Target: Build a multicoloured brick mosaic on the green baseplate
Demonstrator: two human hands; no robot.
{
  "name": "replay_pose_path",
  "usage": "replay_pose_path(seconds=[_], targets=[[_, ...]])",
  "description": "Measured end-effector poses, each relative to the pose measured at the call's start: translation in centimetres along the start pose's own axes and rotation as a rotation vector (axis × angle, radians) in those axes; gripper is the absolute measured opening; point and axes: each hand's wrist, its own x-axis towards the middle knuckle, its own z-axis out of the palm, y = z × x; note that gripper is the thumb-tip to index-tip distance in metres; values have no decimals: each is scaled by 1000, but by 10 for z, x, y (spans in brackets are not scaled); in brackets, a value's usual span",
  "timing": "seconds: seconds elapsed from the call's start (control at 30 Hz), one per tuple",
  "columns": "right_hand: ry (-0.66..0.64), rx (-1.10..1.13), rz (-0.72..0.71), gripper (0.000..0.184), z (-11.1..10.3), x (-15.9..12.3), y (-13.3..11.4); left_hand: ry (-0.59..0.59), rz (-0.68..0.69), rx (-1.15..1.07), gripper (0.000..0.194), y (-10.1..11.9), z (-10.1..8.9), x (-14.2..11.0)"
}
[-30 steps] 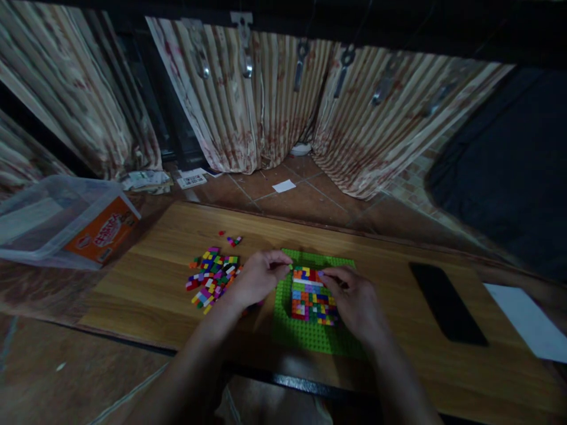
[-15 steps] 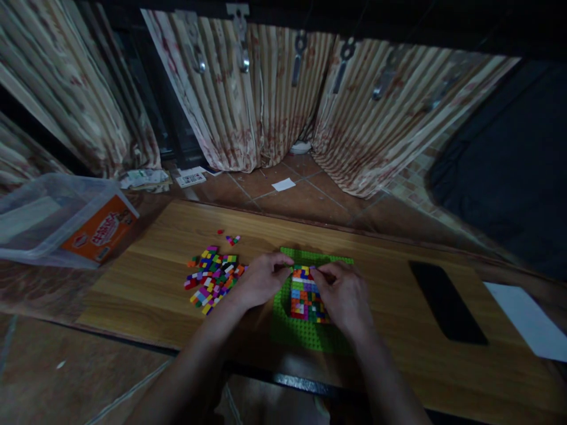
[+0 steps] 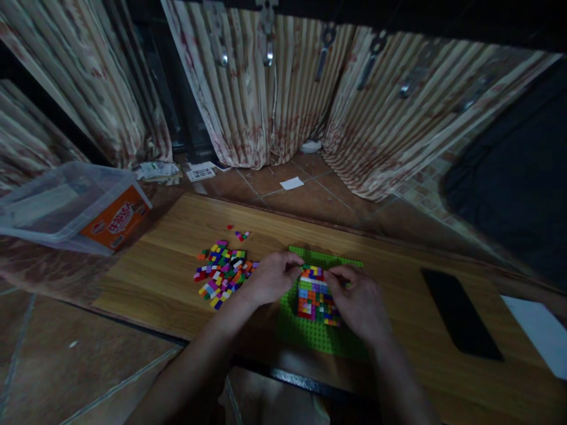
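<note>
A green studded baseplate [image 3: 325,342] lies on the wooden board, bearing a block of multicoloured toy bricks [image 3: 313,300] fitted side by side. My left hand [image 3: 277,276] is at the block's upper left corner, thumb and fingertips pinched together. On the other side, my right hand [image 3: 361,298] bends over the block's upper right edge, with thumb and index finger close together at the top row. Whatever either fingertip grip holds is too small and dark to make out. A heap of loose toy bricks [image 3: 224,274] lies left of my left hand.
A clear plastic box [image 3: 73,206] with an orange label stands left of the wooden board [image 3: 155,265]. Towards the right are a black flat rectangular object [image 3: 460,313] and a white sheet [image 3: 538,330]. Striped curtains [image 3: 283,94] hang behind, and papers [image 3: 201,172] lie on the floor.
The camera view has shifted, so most of the scene sits further right. Both hands stay at the upper edge of the brick block, with little visible change in their grip.
</note>
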Motion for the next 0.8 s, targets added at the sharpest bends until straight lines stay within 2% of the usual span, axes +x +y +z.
replay_pose_path(seconds=[0.27,0.57,0.8], targets=[[-21,123,-45,26,4,1,5,8,18,-13,26,-1,0,0],[-10,218,10,22,10,4,9,32,37,-53,22,2,-2,-1],[-27,159,-20,21,11,5,11,14,24,-50,23,3,-1,0]])
